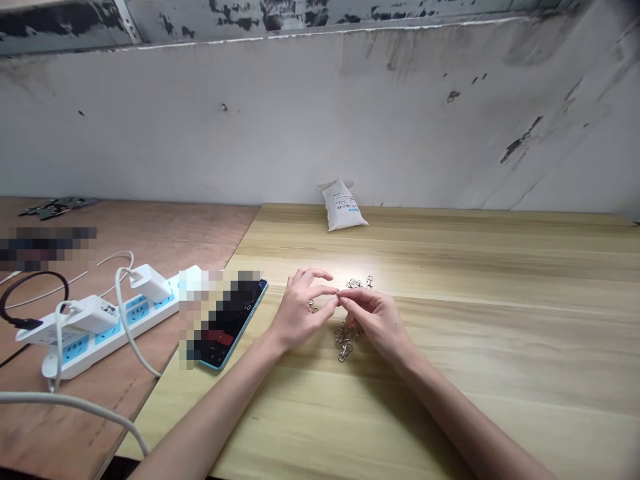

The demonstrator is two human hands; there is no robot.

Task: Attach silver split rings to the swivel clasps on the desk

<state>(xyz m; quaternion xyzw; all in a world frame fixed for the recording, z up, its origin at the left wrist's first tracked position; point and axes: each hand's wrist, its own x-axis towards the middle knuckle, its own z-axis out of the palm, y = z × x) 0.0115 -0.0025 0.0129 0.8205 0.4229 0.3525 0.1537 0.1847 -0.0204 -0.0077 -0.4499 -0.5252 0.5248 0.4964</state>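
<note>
My left hand [300, 310] and my right hand [376, 319] meet over the light wooden table [450, 347], fingertips pinched together on a tiny metal piece [339, 294] too small to name. Under the right hand lies a pile of small metal clasps [344, 343]. Several more clasps and rings [361, 283] lie just beyond the fingers. Another small ring [313, 307] shows beneath the left hand's fingers.
A smartphone [231, 323] lies left of my left hand. A white power strip [107, 320] with chargers and cables sits on the darker brown table [150, 240] at left. A small white bag [343, 205] leans by the scuffed white wall [320, 120].
</note>
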